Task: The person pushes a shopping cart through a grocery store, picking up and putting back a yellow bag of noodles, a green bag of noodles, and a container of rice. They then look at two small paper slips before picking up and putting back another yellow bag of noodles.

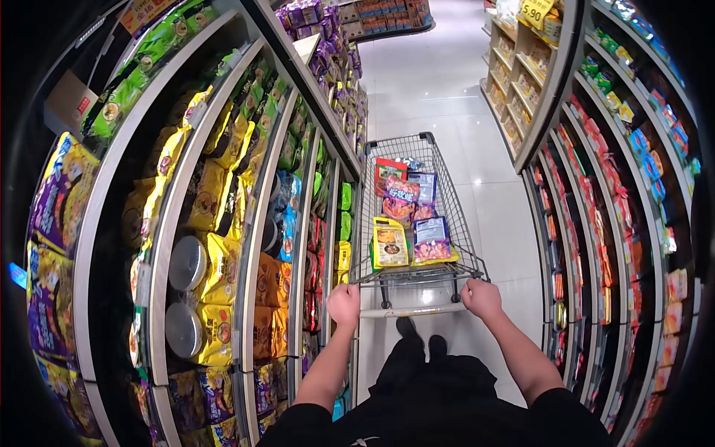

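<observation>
A wire shopping cart (462, 216) stands in front of me in the aisle. My left hand (343, 303) is closed round the left end of its handlebar (410, 313). At the right end, my right hand (481, 296) grips the cart too, fingers wrapped. Inside the basket lie several snack bags: a yellow bag (390, 244) at the near left, a purple-and-white bag (432, 240) beside it, a pink-and-purple bag (401, 195) in the middle, a blue-edged bag (423, 188) and a red bag (389, 173) farther up.
Tall shelves of bagged snacks (216, 331) run close along my left. Shelves with red and blue packets (599, 186) line the right. Ahead, a shelf end (514, 97) with a yellow price sign (535, 10) borders the tiled floor (432, 82).
</observation>
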The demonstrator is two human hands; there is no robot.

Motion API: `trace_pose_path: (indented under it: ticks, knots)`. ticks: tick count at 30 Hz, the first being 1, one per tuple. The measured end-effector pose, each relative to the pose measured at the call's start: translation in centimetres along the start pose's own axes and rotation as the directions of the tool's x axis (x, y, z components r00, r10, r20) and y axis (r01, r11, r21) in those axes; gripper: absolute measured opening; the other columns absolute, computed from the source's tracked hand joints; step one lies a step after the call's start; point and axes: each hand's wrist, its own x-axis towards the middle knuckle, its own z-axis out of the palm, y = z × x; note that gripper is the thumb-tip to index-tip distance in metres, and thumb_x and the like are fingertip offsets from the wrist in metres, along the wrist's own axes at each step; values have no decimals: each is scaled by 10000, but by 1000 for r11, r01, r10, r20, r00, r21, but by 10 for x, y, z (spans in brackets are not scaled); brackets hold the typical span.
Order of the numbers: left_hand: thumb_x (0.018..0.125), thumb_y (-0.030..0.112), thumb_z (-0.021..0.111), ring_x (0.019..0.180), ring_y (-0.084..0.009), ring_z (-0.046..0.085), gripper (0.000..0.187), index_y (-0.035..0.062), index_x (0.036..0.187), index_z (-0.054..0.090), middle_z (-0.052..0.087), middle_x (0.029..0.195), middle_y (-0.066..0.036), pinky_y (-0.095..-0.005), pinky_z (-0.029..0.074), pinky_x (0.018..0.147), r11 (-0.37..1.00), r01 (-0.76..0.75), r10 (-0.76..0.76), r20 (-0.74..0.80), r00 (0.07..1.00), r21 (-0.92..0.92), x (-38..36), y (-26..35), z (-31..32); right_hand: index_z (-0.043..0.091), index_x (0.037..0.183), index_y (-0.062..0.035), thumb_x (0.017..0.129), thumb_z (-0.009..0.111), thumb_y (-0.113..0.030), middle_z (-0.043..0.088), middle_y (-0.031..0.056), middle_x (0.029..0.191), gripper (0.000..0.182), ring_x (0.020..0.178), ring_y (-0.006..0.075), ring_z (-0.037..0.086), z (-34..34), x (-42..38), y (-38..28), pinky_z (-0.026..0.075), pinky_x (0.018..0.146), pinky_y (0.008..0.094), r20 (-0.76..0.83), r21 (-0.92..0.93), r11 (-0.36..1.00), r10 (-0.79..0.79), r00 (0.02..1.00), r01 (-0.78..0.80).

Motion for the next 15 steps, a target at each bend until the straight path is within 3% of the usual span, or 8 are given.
trace_pose_path:
  ticks: [7,9,13,15]
  knots:
    - [885,250,635,660,-412,659,298,49,670,682,693,755,-170,-529,515,677,1000,-2,2,-30,1000,-14,106,13,38,684,803,-85,919,637,-258,718,160,761,213,693,392,704,9,100,-10,570,644,506,-24,-3,1000,-10,1000,10]
    - [880,255,645,686,-400,673,283,61,680,695,701,764,-156,-521,526,692,993,22,-23,-6,1000,-113,135,20,48,683,804,-90,916,640,-259,727,151,775,208,711,386,713,10,134,-8,574,645,503,-30,-21,998,-52,998,52]
    - [888,239,659,717,-376,674,262,70,688,677,690,750,-134,-515,516,698,997,-59,55,-91,994,-40,192,31,69,672,803,-59,953,606,-259,690,182,733,258,673,414,684,13,195,-15,555,632,511,24,-20,1000,-24,999,24]
    - [876,213,677,694,-373,657,257,74,666,633,665,724,-129,-526,493,673,986,-125,113,-115,987,-109,221,38,79,669,801,-55,955,602,-258,684,186,727,264,672,416,682,14,225,-10,553,635,515,-10,-44,999,-18,1000,17]
